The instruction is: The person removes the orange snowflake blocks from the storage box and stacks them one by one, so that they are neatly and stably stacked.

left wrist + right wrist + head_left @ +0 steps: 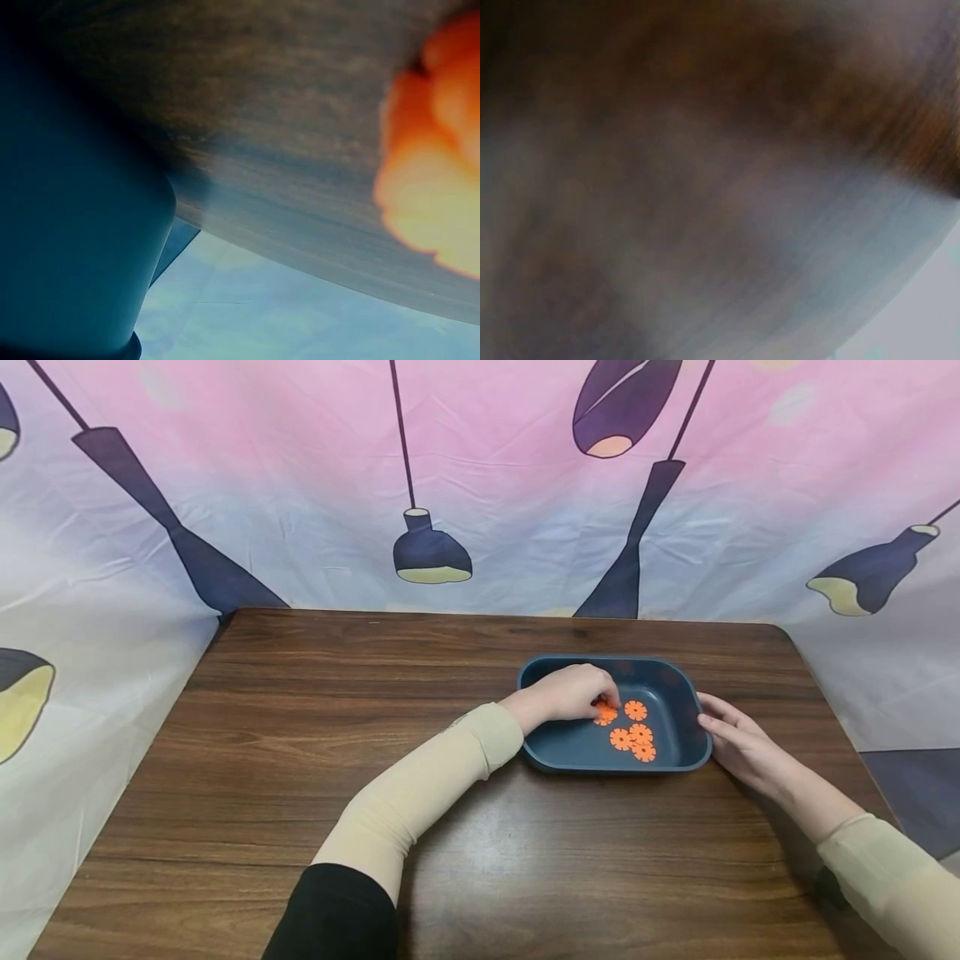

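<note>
My left hand (576, 692) reaches into a dark blue tray (615, 769), its fingers curled down and pinching an orange notched disc (606, 714) near the middle. Part of that piece is hidden under the fingertips. Several more flat orange flower-like discs (641, 735) lie on the tray floor to the right, some overlapping. At the tray's right end, my right hand (742, 745) rests its fairly straight fingers and thumb against the rim. The left wrist view has the tray's outer wall (75, 217) on its left side; the right wrist view is blurred.
The tray stands on a dark brown wooden table (337, 693), right of its middle. Behind the table hangs a pink and pale blue cloth (300, 485) printed with lamps.
</note>
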Demonstrator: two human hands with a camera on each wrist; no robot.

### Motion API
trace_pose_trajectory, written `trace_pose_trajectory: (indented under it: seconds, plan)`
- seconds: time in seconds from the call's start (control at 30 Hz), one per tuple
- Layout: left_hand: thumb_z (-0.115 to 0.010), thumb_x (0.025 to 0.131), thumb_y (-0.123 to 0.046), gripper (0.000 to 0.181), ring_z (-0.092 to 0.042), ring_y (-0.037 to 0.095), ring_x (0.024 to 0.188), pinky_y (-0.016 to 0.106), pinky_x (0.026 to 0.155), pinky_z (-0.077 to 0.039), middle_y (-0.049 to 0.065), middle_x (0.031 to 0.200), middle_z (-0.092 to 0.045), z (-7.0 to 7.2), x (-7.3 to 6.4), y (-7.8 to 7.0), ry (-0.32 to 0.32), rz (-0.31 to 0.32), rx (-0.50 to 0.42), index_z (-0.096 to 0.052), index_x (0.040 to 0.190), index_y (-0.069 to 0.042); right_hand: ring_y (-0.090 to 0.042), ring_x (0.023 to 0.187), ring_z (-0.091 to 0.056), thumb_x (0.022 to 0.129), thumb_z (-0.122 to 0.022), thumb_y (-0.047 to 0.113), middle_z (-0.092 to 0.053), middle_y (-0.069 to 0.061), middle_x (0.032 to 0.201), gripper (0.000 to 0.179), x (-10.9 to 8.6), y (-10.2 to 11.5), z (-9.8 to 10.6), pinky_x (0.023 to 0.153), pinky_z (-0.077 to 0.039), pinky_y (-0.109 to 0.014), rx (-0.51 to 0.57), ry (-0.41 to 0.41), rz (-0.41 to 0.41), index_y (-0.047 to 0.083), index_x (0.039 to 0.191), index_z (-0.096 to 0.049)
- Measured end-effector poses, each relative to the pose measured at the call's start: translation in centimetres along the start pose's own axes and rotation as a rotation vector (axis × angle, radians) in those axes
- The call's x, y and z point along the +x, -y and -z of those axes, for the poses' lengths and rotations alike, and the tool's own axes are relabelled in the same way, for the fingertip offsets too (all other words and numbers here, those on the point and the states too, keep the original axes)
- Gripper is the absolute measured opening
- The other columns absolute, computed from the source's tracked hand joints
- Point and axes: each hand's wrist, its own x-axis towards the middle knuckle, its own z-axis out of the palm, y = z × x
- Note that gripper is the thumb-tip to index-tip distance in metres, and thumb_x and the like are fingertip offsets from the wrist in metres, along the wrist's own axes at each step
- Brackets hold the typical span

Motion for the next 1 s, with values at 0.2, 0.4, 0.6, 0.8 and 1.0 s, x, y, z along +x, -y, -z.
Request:
trace_pose_trajectory:
  seconds: [0.2,0.4,0.6,0.8,1.0]
  plan:
    - [-0.071,0.104,-0.017,0.022,-0.069,0.010,0.116,0.022,0.103,-0.054,0.000,0.124,-0.077,0.2,-0.2,0.1,-0.014,-0.002,-0.034,-0.079,0.124,-0.014,0.004,0.125,-0.063,0.115,-0.037,0.006,-0.067,0.014,0.136,0.041,0.0,0.0,0.0,0.101,-0.051,-0.013,-0.010,-0.020,-0.004,0.029,0.143,-0.056]
    - [-0.070,0.105,-0.020,0.015,-0.072,0.006,0.100,0.019,0.090,-0.056,-0.003,0.109,-0.080,0.6,-0.4,0.3,-0.039,-0.019,-0.069,-0.082,0.113,-0.016,0.005,0.126,-0.062,0.115,-0.037,0.007,-0.065,0.015,0.137,0.040,-0.1,0.0,-0.1,0.101,-0.051,-0.012,-0.013,-0.023,-0.007,0.029,0.143,-0.055]
    - [-0.067,0.106,-0.019,0.016,-0.072,0.008,0.101,0.020,0.093,-0.056,-0.003,0.109,-0.081,0.9,-0.8,0.2,-0.065,-0.039,-0.064,-0.082,0.110,-0.016,0.004,0.126,-0.062,0.115,-0.036,0.006,-0.066,0.014,0.137,0.040,-0.1,-0.1,0.0,0.102,-0.050,-0.012,-0.006,-0.016,0.003,0.027,0.142,-0.056]
    - [-0.068,0.106,-0.021,0.015,-0.073,0.008,0.099,0.020,0.091,-0.057,-0.004,0.106,-0.081,1.5,-1.5,0.3,-0.102,-0.033,-0.066,-0.082,0.108,-0.017,0.005,0.126,-0.062,0.115,-0.037,0.007,-0.067,0.014,0.137,0.040,-0.1,-0.1,-0.1,0.102,-0.050,-0.012,-0.007,-0.019,0.002,0.028,0.142,-0.057]
    - [-0.071,0.104,-0.024,0.013,-0.073,0.006,0.097,0.021,0.088,-0.057,-0.005,0.104,-0.081,2.7,-2.8,0.6,-0.155,-0.014,-0.082,-0.084,0.106,-0.019,0.005,0.125,-0.063,0.115,-0.037,0.007,-0.068,0.014,0.135,0.040,-0.1,0.1,-0.2,0.101,-0.051,-0.012,-0.019,-0.020,-0.009,0.029,0.142,-0.056]
